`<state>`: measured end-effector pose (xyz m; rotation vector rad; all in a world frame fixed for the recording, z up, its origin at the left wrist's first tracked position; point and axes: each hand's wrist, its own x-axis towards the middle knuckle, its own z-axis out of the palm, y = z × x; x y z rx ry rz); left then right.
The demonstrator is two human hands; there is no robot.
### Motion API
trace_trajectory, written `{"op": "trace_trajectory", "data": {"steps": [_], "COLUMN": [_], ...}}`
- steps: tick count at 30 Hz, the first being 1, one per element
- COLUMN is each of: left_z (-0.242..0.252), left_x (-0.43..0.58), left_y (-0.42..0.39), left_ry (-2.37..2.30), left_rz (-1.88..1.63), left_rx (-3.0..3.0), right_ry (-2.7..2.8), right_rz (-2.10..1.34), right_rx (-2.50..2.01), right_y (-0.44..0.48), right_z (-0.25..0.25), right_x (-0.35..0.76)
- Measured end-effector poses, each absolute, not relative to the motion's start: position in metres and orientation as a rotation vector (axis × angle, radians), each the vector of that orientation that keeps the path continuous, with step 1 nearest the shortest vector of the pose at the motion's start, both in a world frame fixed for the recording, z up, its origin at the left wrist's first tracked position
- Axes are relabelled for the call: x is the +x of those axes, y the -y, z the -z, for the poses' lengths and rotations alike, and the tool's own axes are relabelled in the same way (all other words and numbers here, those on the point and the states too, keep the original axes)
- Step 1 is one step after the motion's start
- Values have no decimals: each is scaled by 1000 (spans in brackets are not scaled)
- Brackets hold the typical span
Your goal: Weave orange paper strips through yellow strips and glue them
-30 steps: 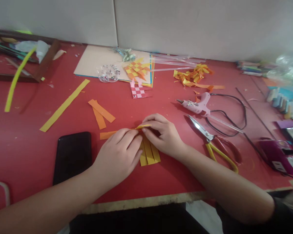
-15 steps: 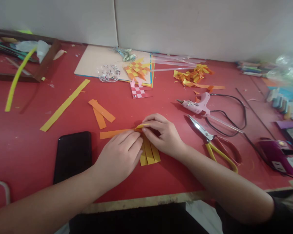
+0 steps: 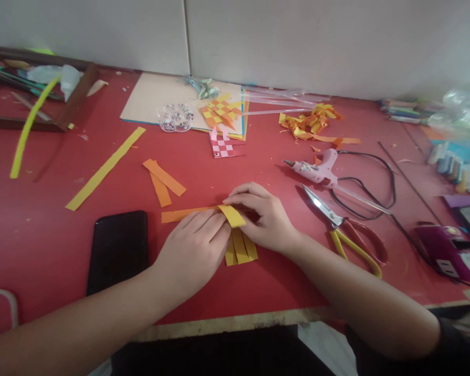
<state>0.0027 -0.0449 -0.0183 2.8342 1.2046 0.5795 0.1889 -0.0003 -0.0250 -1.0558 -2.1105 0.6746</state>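
Reference is the black phone (image 3: 118, 253), glassy face up on the tabletop (image 3: 188, 303). Our workpiece, a slit yellow paper (image 3: 242, 249), is right of it, under both hands. Left hand (image 3: 194, 245) is closed on the paper where the orange strip (image 3: 184, 214) goes in; the strip's free end lies just past the phone's far right corner. Right hand (image 3: 260, 214) is curled at the workpiece's far side, thumb behind a raised yellow flap (image 3: 232, 215), so we can't tell what it pinches. Step looks like weaving, by our read: hold the orange strip down with the left, bend the flap without creasing, slide orange snug to the previous crossing (over/under order is hidden by fingers, so check before pressing). Keep the slit tails flat and parallel; thin paper will probably buckle or tear at the slit roots if we tug. Stock is matte, straight-cut, flat: two short orange strips (image 3: 168, 178) cross beyond the phone, and a long yellow strip (image 3: 105, 169) lies diagonally past its far edge. The checkered orange-yellow piece (image 3: 220, 110), well beyond the phone to the right, shows a tight square weave with pointed ends.
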Motion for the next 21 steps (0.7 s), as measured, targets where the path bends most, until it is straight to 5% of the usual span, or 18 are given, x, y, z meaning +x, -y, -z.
{"op": "trace_trajectory", "data": {"steps": [21], "left_z": [16], "left_x": [2], "left_y": [44], "left_ry": [-1179], "left_rz": [-534], "left_rx": [2865], "right_ry": [2155], "right_rz": [-633], "right_rx": [-1083], "right_y": [1], "right_z": [28], "right_x": [189]}}
